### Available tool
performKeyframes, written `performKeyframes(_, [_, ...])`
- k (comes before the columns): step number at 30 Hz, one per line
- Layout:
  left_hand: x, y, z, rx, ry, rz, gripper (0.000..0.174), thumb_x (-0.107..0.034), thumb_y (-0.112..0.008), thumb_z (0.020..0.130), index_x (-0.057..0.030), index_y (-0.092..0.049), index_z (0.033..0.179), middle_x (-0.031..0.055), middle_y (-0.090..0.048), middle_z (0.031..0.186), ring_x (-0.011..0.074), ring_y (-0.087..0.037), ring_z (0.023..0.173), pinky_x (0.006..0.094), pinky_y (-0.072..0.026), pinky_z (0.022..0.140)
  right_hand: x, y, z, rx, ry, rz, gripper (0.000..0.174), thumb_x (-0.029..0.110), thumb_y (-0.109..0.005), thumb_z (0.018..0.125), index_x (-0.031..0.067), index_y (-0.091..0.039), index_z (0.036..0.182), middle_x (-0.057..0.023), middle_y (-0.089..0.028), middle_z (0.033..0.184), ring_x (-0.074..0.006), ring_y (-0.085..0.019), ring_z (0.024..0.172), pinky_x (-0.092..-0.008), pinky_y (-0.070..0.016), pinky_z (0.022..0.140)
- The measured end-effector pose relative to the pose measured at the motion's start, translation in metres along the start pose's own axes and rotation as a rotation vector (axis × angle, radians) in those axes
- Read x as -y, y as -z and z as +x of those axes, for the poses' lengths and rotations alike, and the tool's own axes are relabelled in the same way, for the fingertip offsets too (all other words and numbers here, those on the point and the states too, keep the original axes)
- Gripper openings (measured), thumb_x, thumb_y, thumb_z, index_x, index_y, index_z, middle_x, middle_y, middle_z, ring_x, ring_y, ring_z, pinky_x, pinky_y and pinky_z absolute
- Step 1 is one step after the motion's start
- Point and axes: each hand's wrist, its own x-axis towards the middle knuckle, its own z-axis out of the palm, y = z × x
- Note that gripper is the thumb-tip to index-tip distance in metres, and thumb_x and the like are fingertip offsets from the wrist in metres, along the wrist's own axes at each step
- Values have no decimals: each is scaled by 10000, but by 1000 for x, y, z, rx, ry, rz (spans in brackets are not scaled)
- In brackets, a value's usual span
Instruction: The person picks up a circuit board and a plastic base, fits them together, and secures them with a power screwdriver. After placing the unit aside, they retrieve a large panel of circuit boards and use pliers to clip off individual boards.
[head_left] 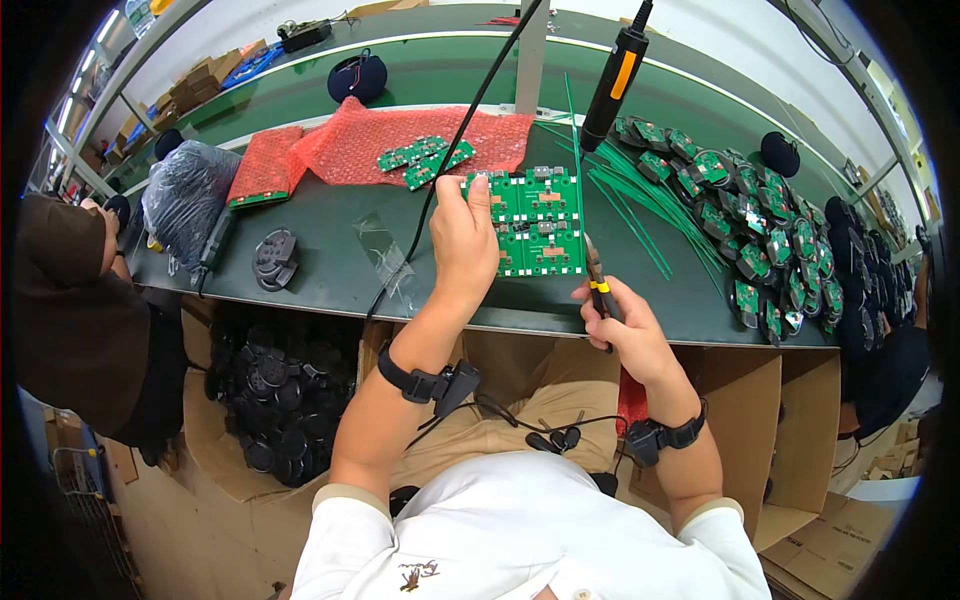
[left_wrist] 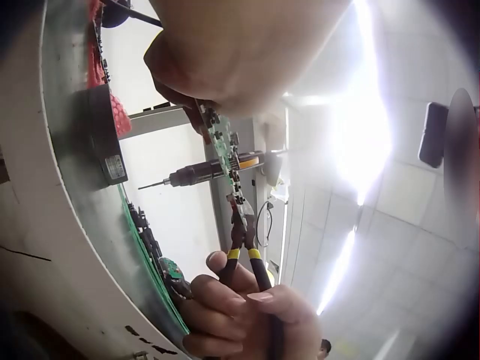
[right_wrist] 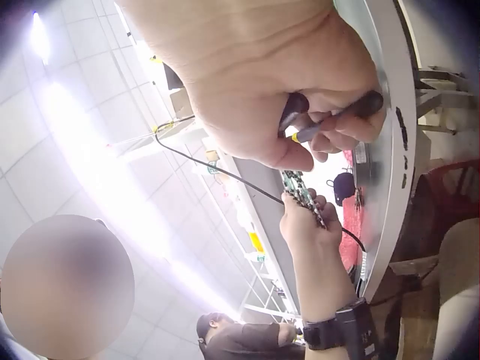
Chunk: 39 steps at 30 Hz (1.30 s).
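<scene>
My left hand (head_left: 465, 240) grips a green circuit board panel (head_left: 540, 235) by its left side, thumb on its face, above the bench. Along the panel's right edge runs a thin green strip (head_left: 573, 120), which sticks up well past the top. My right hand (head_left: 630, 325) holds pliers (head_left: 600, 285) with black-and-yellow handles. In the left wrist view, the pliers' (left_wrist: 244, 225) jaws are right at the panel's edge, with fingers curled round the handles. The right wrist view shows the panel (right_wrist: 300, 191) edge-on, beyond the right hand (right_wrist: 255, 97).
An electric screwdriver (head_left: 615, 85) hangs behind the panel. Loose green strips (head_left: 650, 210) and a heap of board-fitted round parts (head_left: 755, 225) lie to the right. Red bubble wrap (head_left: 350, 150) with more panels (head_left: 425, 158) lies at the back left. A black cable (head_left: 455, 150) passes the left hand.
</scene>
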Motion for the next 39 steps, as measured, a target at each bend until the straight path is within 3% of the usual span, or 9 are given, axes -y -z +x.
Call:
performKeyframes(11, [11, -4, -4, 39, 66, -2, 331, -334, -488, 1103, -11, -538, 1047, 123, -643, 843, 243, -632, 721, 389, -498, 677, -12, 6, -7, 63, -98, 170, 316, -43, -597, 857, 21, -577, 1166, 25, -486, 850, -62, -416, 695, -246, -314, 563])
performKeyframes(13, [19, -14, -12, 71, 170, -222, 324, -301, -505, 1095, 11, -536, 1017, 155, -651, 838, 245, -617, 709, 447, -485, 647, -19, 1, -13, 291, -83, 598, 313, -24, -624, 867, 15, -564, 1172, 16, -469, 835, -81, -389, 672, -259, -282, 549])
performKeyframes(15, [2, -13, -27, 212, 559, -489, 347, -344, -474, 1110, -24, -565, 1014, 38, -582, 866, 99, -542, 773, 292, -494, 712, -24, -5, -18, 361, -95, 688, 324, 2, -633, 878, 19, -554, 1191, 3, -449, 830, -107, -386, 670, -266, -276, 555])
performKeyframes(19, [0, -15, -47, 233, 688, -818, 306, -338, -452, 1121, -70, -555, 1015, 2, -557, 858, 70, -526, 743, 254, -483, 662, -27, -11, -29, 469, -88, 943, 346, 22, -631, 868, 26, -550, 1204, -16, -428, 833, -121, -370, 671, -276, -283, 564])
performKeyframes(28, [-20, 101, -53, 336, 543, -494, 220, -312, -489, 1109, -107, -563, 1077, -40, -556, 909, 34, -530, 780, 205, -456, 603, 21, 65, -79, 23, -260, 109, 304, -14, -667, 830, -22, -601, 1127, 4, -524, 785, -69, -414, 614, -226, -308, 536])
performKeyframes(31, [-2, 143, -27, 99, 448, -583, 216, -305, -479, 1109, -132, -556, 1007, -45, -569, 839, 22, -500, 611, 171, -410, 504, 26, 87, -72, -142, -192, -740, 331, -2, -620, 756, 2, -652, 1085, -27, -543, 748, -130, -523, 685, -289, -436, 632])
performKeyframes(33, [14, 152, 8, -148, 420, -532, 260, -305, -466, 1111, -89, -593, 1042, 3, -637, 904, 83, -616, 727, 274, -524, 598, 39, 90, -65, -214, -147, -1115, 376, 10, -600, 736, -13, -657, 1107, -219, -616, 798, -346, -614, 736, -401, -493, 726])
performKeyframes(35, [72, 165, 46, -219, 350, -323, 242, -278, -458, 1112, -56, -554, 1121, 37, -635, 970, 93, -611, 820, 273, -517, 692, 43, 104, -50, -243, -107, -1257, 387, 11, -598, 740, -6, -657, 1122, -277, -652, 891, -455, -638, 837, -471, -499, 765])
performKeyframes(39, [169, 147, 122, -270, 440, 5, 375, -350, -606, 1035, -19, -550, 1203, 157, -658, 1124, 211, -654, 1005, 370, -542, 816, 60, 115, -14, -394, -178, -1514, 384, 34, -656, 743, 24, -663, 1127, -271, -685, 934, -463, -657, 928, -529, -508, 806])
